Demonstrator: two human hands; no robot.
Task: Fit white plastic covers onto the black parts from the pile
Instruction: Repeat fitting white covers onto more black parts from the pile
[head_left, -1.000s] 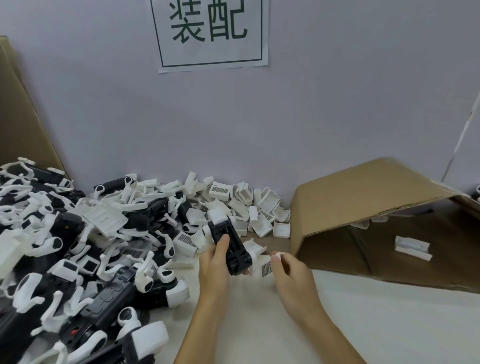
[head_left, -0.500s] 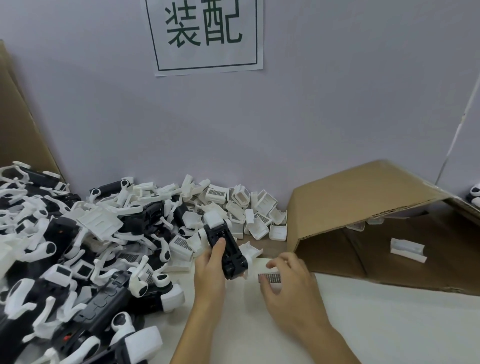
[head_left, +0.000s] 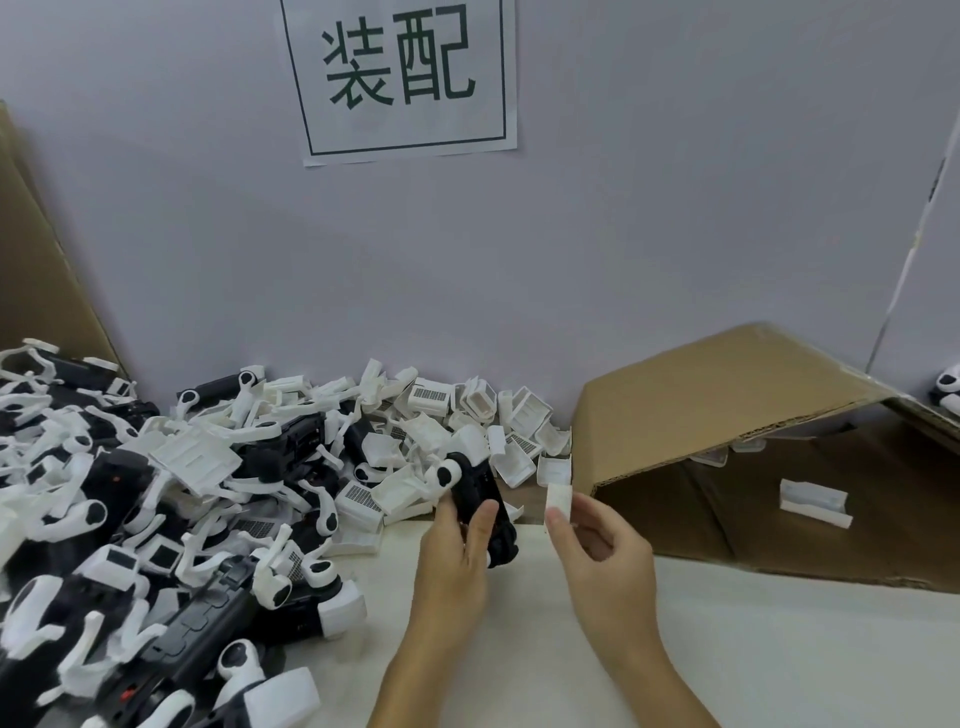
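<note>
My left hand (head_left: 457, 561) grips a black part (head_left: 483, 504) upright above the white table, a white piece showing at the part's top end. My right hand (head_left: 602, 561) pinches a small white plastic cover (head_left: 559, 500) between thumb and fingers, just right of the black part and apart from it. A large pile of black parts with white pieces (head_left: 156, 519) fills the left. Loose white covers (head_left: 483, 415) lie heaped against the wall behind my hands.
An open cardboard box (head_left: 727, 405) lies on its side at the right with a white piece (head_left: 815, 501) inside. A paper sign (head_left: 405, 78) hangs on the grey wall. A cardboard sheet (head_left: 36, 291) leans at far left. Bare white tabletop (head_left: 779, 665) lies front right.
My right hand has lifted the white cover off the table and raised it beside the black part. My left hand has turned the black part a little.
</note>
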